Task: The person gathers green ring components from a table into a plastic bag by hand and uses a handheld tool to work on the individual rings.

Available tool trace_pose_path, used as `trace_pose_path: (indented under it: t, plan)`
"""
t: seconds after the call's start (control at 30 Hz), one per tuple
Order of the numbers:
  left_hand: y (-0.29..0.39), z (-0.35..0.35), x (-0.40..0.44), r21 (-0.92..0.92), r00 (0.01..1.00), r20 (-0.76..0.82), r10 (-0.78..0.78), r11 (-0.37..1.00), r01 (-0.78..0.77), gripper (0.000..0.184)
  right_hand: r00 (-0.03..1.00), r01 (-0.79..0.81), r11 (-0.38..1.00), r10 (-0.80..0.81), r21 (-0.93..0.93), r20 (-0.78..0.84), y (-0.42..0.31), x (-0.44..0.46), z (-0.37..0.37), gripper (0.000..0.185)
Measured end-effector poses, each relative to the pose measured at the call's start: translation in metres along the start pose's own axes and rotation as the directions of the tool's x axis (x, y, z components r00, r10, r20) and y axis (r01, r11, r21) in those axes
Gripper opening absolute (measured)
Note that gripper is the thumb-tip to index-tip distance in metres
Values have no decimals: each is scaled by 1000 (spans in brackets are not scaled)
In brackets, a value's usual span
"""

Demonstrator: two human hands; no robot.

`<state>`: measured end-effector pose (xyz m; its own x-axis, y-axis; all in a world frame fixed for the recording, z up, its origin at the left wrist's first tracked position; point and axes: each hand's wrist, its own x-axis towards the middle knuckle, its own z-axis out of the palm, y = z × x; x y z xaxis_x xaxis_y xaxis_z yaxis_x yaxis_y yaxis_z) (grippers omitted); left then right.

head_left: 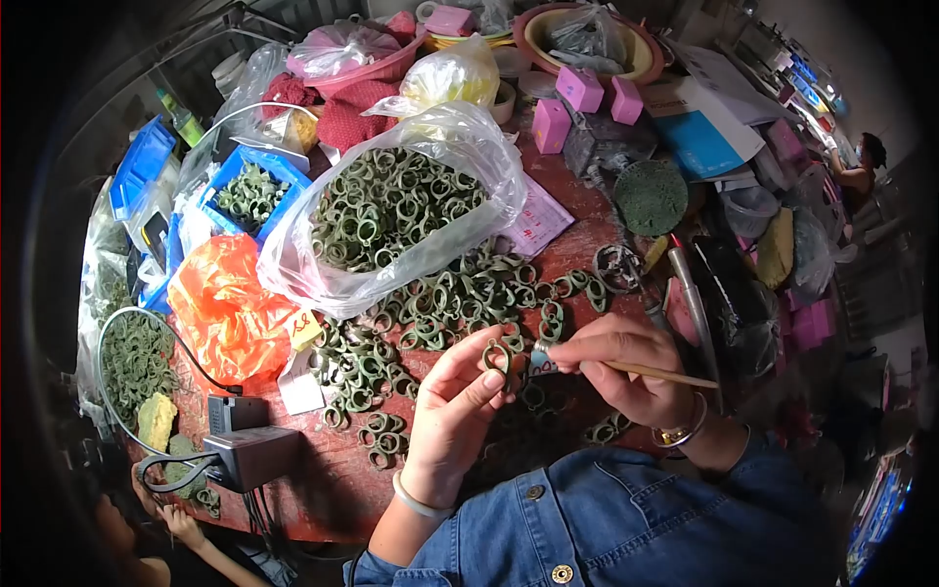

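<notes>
My left hand (458,391) pinches a dark green ring (497,358) between thumb and fingers, held upright above the table. My right hand (626,367) is closed on a thin wooden-handled tool (665,375), whose handle points out to the right. The tool's working end is near the ring; I cannot tell whether they touch, nor its exact kind. Loose green rings (469,293) lie heaped just beyond my hands. Behind them a clear plastic bag (284,256) stands open, full of similar rings.
A crumpled orange bag (230,308) and a black power adapter (256,457) with cables are on the left. Blue bins (217,201) stand farther back. Pink blocks (552,125) and a round green disc (651,197) are at back right. Another person's hand (183,525) shows at lower left.
</notes>
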<state>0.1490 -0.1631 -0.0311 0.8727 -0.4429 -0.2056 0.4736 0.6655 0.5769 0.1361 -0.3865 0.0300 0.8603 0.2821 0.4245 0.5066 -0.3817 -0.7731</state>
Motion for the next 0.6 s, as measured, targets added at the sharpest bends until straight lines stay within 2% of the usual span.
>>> trace_pose_path:
  t: [0.07, 0.1, 0.2, 0.23, 0.37, 0.47, 0.53, 0.6]
  plan:
    - [2, 2, -1, -24, 999, -10, -40, 999, 40, 49, 999, 14, 988, -18, 156, 28, -4, 0, 1, 22]
    - [2, 2, -1, -50, 999, 1, -52, 997, 52, 50, 997, 0, 985, -14, 170, 77, -6, 1, 1, 24]
    - [1, 1, 0, -90, 997, 20, -70, 993, 72, 51, 999, -37, 989, 32, 141, 38, -2, 2, 3, 24]
    - [0, -1, 0, -107, 997, 26, -71, 992, 74, 51, 998, -53, 998, 52, 41, 19, 1, 1, 2, 24]
    - [-2, -7, 0, -120, 995, 57, -78, 989, 84, 52, 998, -6, 994, 0, 113, 57, -11, 3, 1, 27]
    - [1, -5, 0, -223, 991, 81, -110, 967, 126, 53, 999, -15, 989, 7, 147, 50, -9, 6, 4, 27]
    - [1, -9, 0, -441, 973, 163, -163, 871, 219, 55, 997, -71, 997, 71, -14, 1, -3, 6, 1, 23]
    - [0, -11, 1, -485, 973, 158, -168, 845, 225, 57, 992, -100, 994, 103, 38, -77, 1, 6, 4, 21]
